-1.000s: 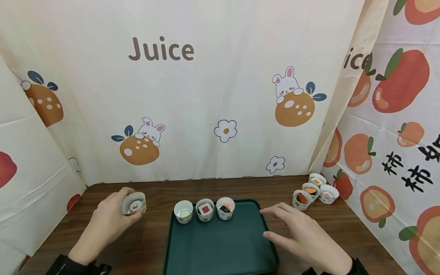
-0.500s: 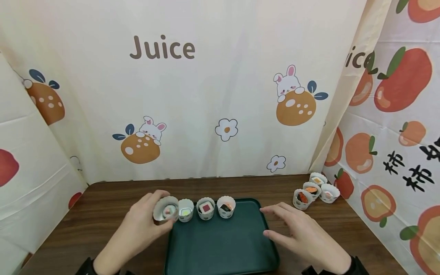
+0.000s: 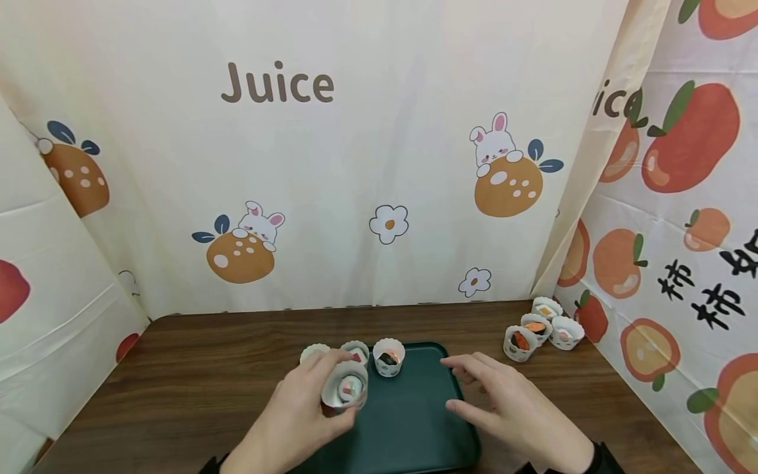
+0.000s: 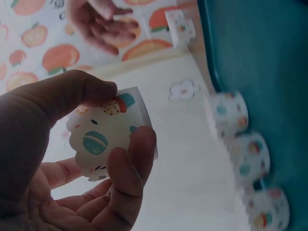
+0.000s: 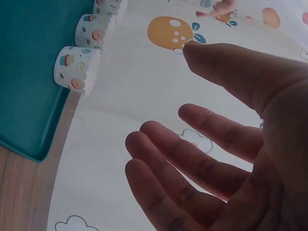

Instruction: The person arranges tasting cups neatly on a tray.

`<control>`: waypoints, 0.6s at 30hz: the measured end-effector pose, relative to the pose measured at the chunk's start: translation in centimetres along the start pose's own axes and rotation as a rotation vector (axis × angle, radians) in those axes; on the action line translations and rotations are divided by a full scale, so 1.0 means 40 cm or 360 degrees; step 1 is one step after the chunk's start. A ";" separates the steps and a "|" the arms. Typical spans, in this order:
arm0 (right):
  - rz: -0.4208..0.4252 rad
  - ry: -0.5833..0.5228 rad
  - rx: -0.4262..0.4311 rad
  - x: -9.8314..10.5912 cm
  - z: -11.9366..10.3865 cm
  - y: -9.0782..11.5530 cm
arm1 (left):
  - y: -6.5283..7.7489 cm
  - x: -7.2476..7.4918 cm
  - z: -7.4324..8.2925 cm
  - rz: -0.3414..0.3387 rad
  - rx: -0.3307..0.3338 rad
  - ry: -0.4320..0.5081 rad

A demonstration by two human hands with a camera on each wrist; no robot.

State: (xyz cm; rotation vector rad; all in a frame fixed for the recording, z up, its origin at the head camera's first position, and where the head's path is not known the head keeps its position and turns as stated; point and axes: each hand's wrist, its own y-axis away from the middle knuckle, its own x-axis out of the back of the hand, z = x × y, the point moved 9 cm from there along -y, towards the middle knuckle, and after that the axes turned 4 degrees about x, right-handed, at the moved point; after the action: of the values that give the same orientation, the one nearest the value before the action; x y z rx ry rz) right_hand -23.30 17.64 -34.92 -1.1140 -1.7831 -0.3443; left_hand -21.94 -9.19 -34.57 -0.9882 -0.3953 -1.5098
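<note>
My left hand (image 3: 302, 408) grips a scalloped paper baking cup (image 3: 331, 390) with a small sushi roll (image 3: 350, 388) inside, over the left part of the dark green tray (image 3: 414, 421). In the left wrist view thumb and fingers pinch this printed cup (image 4: 103, 137) from both sides. Three cups stand in a row along the tray's far edge. The rightmost cup (image 3: 388, 365) holds a sushi piece with black and orange; the middle cup (image 3: 355, 347) and left cup (image 3: 312, 350) are partly hidden behind my left hand. My right hand (image 3: 503, 405) hovers by the tray's right edge, fingers extended, holding nothing.
At the table's back right corner several more cups with sushi cluster together, the front one a cup (image 3: 518, 352) with a red-topped piece. A printed curtain (image 3: 331, 164) stands behind the brown wooden table (image 3: 195, 368), with more cloth at both sides.
My left hand has carried the cup rightward from the table at the left to over the tray. My right hand has shifted only slightly left; the other cups stay where they were.
</note>
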 end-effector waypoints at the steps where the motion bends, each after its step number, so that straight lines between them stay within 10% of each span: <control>1: -0.0004 -0.0005 0.0011 -0.004 -0.003 -0.001 | 0.001 -0.011 0.009 -0.0010 -0.0031 0.0013; 18: -0.0114 -0.0066 0.0112 -0.071 -0.041 -0.010 | 0.006 -0.157 0.071 -0.0186 -0.0270 0.0302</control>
State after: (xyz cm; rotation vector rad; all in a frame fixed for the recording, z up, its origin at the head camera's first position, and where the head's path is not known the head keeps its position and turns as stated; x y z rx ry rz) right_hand -22.36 14.84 -36.38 -1.0163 -1.8608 -0.3008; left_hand -21.28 -3.13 -37.77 -0.9559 -0.1942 -1.7495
